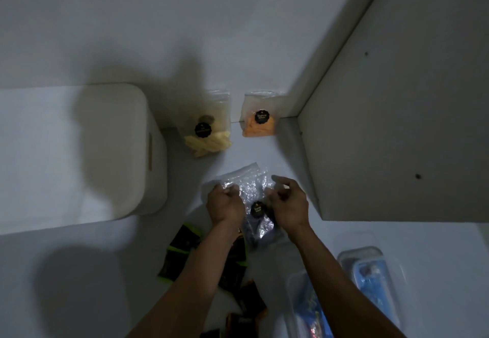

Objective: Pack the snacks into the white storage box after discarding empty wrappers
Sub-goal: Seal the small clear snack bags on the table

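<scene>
Both hands, left hand (225,203) and right hand (287,206), pinch the crinkly clear bag (247,188) on the table just right of the closed white storage box (111,150) (lid on), and slick plastic could slip or tear, spilling contents.

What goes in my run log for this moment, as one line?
left hand: grips clear bag | right hand: pinches same bag | white storage box: lid on | two snack bags at wall: untouched

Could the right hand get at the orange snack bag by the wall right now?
Probably not at once: the right hand is pinching the clear bag. The path to the orange snack bag looks free.
</scene>
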The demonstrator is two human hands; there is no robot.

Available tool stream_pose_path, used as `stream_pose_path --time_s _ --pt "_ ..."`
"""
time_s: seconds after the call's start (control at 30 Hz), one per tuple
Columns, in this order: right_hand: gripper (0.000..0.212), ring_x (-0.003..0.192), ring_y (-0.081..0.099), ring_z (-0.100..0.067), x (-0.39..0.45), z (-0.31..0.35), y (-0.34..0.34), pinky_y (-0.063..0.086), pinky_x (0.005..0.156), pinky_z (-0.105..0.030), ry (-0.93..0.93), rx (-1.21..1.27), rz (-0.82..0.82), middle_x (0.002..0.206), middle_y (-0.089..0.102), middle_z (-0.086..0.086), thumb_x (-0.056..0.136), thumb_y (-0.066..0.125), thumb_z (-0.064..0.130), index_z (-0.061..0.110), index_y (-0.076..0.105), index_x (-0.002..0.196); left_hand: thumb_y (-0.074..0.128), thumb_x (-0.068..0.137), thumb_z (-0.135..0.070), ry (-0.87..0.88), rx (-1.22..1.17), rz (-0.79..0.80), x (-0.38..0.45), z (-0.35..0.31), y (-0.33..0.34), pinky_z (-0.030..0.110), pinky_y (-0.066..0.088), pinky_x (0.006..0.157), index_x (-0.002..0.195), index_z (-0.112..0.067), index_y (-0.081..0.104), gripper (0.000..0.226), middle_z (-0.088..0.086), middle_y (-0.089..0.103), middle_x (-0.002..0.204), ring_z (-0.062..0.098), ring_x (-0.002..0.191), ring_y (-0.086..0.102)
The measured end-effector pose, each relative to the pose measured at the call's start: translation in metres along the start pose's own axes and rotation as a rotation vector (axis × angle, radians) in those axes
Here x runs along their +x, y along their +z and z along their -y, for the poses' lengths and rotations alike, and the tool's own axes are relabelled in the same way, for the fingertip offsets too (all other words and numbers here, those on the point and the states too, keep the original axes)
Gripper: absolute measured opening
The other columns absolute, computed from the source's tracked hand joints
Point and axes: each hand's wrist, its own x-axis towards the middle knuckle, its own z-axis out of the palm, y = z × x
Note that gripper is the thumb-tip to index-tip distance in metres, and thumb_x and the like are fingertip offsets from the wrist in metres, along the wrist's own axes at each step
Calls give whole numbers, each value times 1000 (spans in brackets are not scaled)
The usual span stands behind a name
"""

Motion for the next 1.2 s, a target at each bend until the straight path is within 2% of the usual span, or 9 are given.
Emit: stream_pose_path --time_s 0.1,0.17,0.23,0.33,0.47,0.57,0.73,0.87,1.2 --pt "26 78 67 -6 -11 7 -4 55 79 -21 -42 78 45 84 70 9 83 78 26 25 71 108 63 92 -20 125 -77 6 -12 2 -23 36 51 76 84 -7 60 16 15 68 88 33 89 66" --pt "17 71 61 -3 -21 17 -7 53 77 -24 -79 125 69 72 65 16 83 78 21 20 74 99 65 88 -17 213 -136 8 -22 2 -41 38 55 72 86 -9 64 8 7 69 81 27 80 67" --pt "7 67 57 0 -34 32 -11 49 70 -17 -139 167 101 67 62 16 85 76 13 18 73 89 66 88 -14 276 -217 23 -38 0 -61 38 57 68 87 -12 66 2 5 71 78 23 75 68" --pt "14 68 58 -2 -59 55 -20 49 68 -14 -242 212 133 66 65 15 85 75 10 22 70 79 60 95 -11 320 -357 84 -67 -3 -91 30 56 61 91 -6 63 8 4 70 76 15 72 69" --pt "12 73 59 -4 -99 84 -35 50 71 -16 -366 198 200 71 67 17 83 78 17 24 70 77 56 97 -14 464 -441 108 -106 -2 -134 21 54 63 95 -2 64 15 13 72 83 16 76 70" --pt "10 76 60 -6 -134 107 -49 53 72 -17 -464 179 281 79 69 8 79 81 18 18 72 85 60 95 -15 525 -488 104 -131 2 -166 29 56 70 91 -9 65 9 10 73 85 23 81 71" --pt "17 72 59 -3 -192 146 -71 52 71 -20 -615 9 375 82 69 1 79 81 20 10 73 91 59 96 -17 565 -573 134 -179 10 -207 36 56 71 92 -12 66 9 4 74 86 17 81 71" --pt "18 74 61 0 -233 164 -81 51 72 -20 -749 -175 357 82 70 10 77 83 31 21 74 89 61 94 -17 577 -656 143 -214 23 -232 36 58 77 93 -10 67 9 2 73 85 11 82 70" --pt "16 84 60 -7 -309 193 -88 50 77 -30 -1008 -508 318 83 63 14 89 69 36 21 73 94 67 89 -11 652 -726 95 -271 32 -252 39 58 83 79 -17 69 12 -6 72 75 12 84 67"
